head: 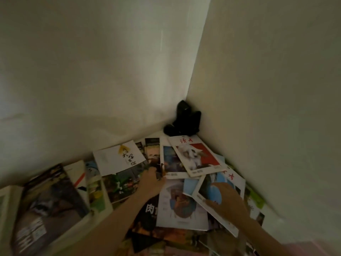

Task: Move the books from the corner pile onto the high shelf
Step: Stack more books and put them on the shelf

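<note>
A loose pile of books and magazines fills the corner where two white walls meet. On top lies a white magazine with a red cover panel and a white animal [197,156], over another white-edged magazine [171,161]. My left hand [152,182] reaches to the lower left corner of that under magazine, with its fingers at the edge. My right hand [224,202] lies on a magazine with a blue picture [219,189], fingers spread over its cover and near edge. A white book with black brush lettering [119,157] lies to the left. No shelf is in view.
A black object [184,121] stands in the very corner behind the pile. Several larger books [49,202] lie along the left wall. A black-covered book with white characters [149,211] lies under my left forearm.
</note>
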`<state>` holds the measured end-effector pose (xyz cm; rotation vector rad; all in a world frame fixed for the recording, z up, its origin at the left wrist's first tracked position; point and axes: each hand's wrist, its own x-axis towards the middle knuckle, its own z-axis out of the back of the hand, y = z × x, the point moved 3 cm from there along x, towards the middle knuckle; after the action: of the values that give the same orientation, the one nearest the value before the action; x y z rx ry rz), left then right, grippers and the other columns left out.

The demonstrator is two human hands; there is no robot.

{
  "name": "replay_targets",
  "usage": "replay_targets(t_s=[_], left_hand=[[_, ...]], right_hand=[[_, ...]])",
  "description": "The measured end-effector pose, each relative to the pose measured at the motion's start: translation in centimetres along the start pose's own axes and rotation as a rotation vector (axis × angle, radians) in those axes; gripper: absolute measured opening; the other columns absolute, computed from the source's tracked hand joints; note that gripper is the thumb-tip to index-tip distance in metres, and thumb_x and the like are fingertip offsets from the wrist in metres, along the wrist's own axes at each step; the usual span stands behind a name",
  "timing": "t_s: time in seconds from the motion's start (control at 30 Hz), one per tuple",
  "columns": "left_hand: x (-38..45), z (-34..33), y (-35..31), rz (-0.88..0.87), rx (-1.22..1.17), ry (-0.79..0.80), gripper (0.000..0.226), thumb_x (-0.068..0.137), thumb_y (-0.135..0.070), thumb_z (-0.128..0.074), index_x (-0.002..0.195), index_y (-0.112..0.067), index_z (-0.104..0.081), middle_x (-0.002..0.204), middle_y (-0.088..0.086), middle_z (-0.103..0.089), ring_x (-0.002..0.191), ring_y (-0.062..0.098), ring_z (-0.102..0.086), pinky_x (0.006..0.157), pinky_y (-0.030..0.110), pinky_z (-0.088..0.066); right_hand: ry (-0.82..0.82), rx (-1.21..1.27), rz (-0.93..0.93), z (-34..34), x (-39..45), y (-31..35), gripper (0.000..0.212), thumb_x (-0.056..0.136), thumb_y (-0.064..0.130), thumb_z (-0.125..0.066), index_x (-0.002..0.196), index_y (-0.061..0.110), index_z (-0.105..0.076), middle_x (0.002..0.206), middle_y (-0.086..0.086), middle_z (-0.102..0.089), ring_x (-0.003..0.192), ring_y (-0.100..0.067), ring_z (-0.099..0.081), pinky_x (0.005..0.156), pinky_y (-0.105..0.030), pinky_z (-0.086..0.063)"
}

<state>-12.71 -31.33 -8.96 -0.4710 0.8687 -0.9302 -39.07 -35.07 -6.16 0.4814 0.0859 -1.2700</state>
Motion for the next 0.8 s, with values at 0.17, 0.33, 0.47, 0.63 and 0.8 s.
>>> replay_targets(t_s=[0.17,0.33,0.47,0.63,0.8], left_hand=[[5.0,-1.8,-1.6,0.171,-0.381,-0.018,0.035,0.088,-0.033,-0.067,0.109,-0.008,-0.055,0.104,0.009,-0.062,0.080,0.016,-0.058,0.064,0.028,-0.050],[7.7,-2.9,-2.9,0.292,-0.535,-0.135,0.052,0.071,-0.042,-0.082,0.104,-0.012,-0.056,0.094,0.004,-0.059,0.088,0.023,-0.057,0.080,0.029,-0.049],[9.9,-4.2,-4.3,0.201,-0.488,-0.165,0.122,0.029,-0.065,-0.088,0.129,-0.011,-0.047,0.120,0.007,-0.060,0.107,0.026,-0.060,0.089,0.042,-0.055],[10.9,-5.5,-3.6,0.263,-0.274,-0.157,0.127,0.032,-0.058,-0.092,0.134,-0.004,-0.040,0.122,0.013,-0.059,0.110,0.031,-0.059,0.086,0.043,-0.056],[11.2,-5.2,-3.6,0.367,-0.398,-0.104,0.109,0.033,-0.038,-0.098,0.124,-0.002,-0.049,0.113,0.013,-0.061,0.101,0.029,-0.062,0.080,0.041,-0.058]], right_hand=[[0.030,-0.015,-0.003,-2.9,1.5,-0.7,0.134,0.047,0.103,-0.016,0.153,0.021,-0.012,0.158,-0.002,-0.021,0.145,-0.022,-0.024,0.113,-0.041,-0.032],[0.104,-0.150,-0.142,-5.4,2.1,0.1,0.106,0.075,0.086,-0.026,0.153,0.025,0.013,0.161,-0.001,0.015,0.149,-0.028,0.006,0.116,-0.057,-0.012],[0.047,-0.167,-0.153,-6.3,2.3,0.8,0.100,0.070,0.086,-0.031,0.140,0.018,-0.051,0.146,-0.013,-0.046,0.128,-0.039,-0.049,0.089,-0.073,-0.039],[-0.029,-0.110,-0.139,-8.9,3.9,-0.2,0.092,0.069,0.077,-0.030,0.110,0.006,-0.071,0.111,-0.020,-0.069,0.095,-0.045,-0.067,0.072,-0.071,-0.044],[-0.008,-0.240,-0.103,-8.8,4.0,-0.2,0.054,0.071,0.038,-0.063,0.111,0.001,-0.065,0.106,-0.025,-0.068,0.090,-0.050,-0.065,0.067,-0.067,-0.048]])
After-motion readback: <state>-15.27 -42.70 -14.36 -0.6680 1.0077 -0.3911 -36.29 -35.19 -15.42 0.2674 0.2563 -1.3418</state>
